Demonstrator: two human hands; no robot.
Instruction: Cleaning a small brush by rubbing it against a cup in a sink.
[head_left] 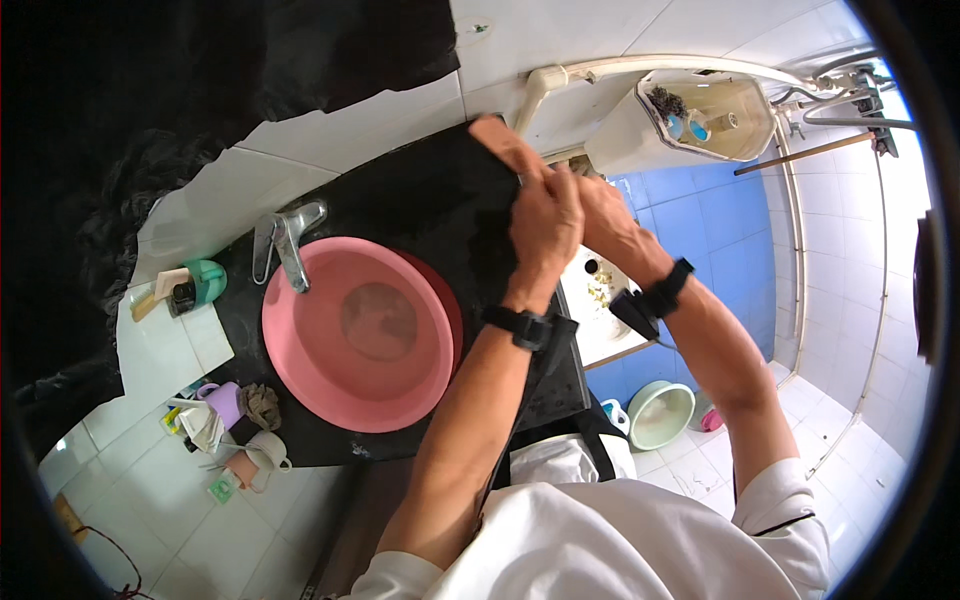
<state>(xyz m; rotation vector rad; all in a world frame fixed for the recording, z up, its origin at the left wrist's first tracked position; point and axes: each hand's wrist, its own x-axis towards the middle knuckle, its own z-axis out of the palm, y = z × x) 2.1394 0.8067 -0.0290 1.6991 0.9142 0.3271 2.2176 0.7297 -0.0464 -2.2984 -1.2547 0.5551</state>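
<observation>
Both hands meet over the far right corner of the black counter. My left hand is closed round the near end of a flat orange-brown strip, whose blunt end juts toward the tiled wall. Whether the strip is cloth or something stiffer, I cannot tell. Pressed against the left hand is my right hand, its fingers curled and partly hidden, so what they grip does not show. To the left, a pink basin holding some water sits under a chrome faucet.
A white toilet with bits of debris lies beyond the counter, below an uncovered cistern. Left are a green cup and a purple mug. A pale green bucket stands on the floor tiles. A pipe crosses the wall.
</observation>
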